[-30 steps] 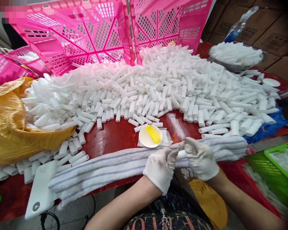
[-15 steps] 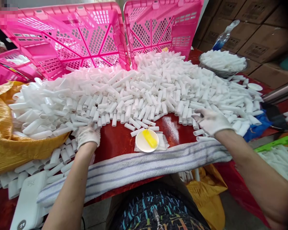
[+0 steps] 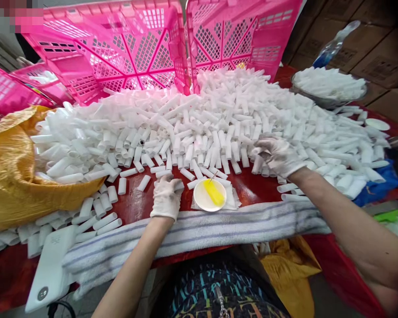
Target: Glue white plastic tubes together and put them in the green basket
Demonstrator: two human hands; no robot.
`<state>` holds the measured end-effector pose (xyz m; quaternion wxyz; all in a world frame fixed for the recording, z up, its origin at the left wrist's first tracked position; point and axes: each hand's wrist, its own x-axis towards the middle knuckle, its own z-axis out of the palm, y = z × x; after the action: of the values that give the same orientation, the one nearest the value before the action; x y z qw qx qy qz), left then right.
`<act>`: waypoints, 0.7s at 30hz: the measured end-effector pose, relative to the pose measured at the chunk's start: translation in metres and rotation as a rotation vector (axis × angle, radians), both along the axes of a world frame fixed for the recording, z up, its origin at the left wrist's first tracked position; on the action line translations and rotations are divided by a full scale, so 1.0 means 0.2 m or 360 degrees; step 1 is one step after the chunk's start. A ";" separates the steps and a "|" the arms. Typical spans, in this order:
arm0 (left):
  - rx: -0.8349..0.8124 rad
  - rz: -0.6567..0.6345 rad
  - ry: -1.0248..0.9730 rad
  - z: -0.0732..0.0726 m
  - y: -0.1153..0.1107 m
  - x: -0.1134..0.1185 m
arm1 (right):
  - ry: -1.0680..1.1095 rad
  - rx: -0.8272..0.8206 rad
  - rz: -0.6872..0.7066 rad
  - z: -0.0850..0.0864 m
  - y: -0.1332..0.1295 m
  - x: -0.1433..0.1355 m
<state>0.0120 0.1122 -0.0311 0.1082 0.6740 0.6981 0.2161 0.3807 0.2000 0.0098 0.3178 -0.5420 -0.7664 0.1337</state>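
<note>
Both my hands wear whitish work gloves. My left hand (image 3: 167, 194) is over the red table just left of the small white dish (image 3: 200, 201), fingers curled down; what they hold, if anything, is hidden. My right hand (image 3: 278, 157) reaches the front edge of a wide heap of short white plastic tubes (image 3: 219, 137). Its fingers and thumb are bent in over the tubes there, and I cannot make out what is between them. On the dish lies a yellow block (image 3: 214, 192) with a thin pin standing up from it. Several loose tubes (image 3: 143, 183) lie between my left hand and the heap.
Pink crates (image 3: 135, 48) stand tipped up behind the heap. A yellow sack (image 3: 13, 176) is at left, a white power bank (image 3: 51, 265) below it. A striped towel (image 3: 199, 234) lines the table's front edge. A bowl of tubes (image 3: 328, 99) is back right, by cartons (image 3: 381, 57).
My left hand has moved right, from the heap's left front edge to beside the dish, and some tubes there lie scattered. My right hand has shifted slightly left and up, over the tubes.
</note>
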 end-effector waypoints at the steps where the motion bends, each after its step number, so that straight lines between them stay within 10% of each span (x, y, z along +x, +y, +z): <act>1: 0.0036 -0.0003 -0.0002 0.02 0.01 0.00 | 0.0243 -0.0008 -0.0075 0.01 -0.06 -0.03; 11: -0.0239 0.0264 -0.1217 0.03 -0.14 0.10 | 0.1111 -0.1266 0.0291 -0.13 -0.46 -0.40; 21: -0.0387 0.0108 -0.0910 0.01 -0.11 0.10 | 0.0907 -0.0881 0.0189 -0.31 -0.33 -0.51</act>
<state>0.0320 0.0903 -0.0287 0.3728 0.5442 0.6823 0.3153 0.2789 0.1330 -0.0518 0.3512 -0.5033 -0.6125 0.4982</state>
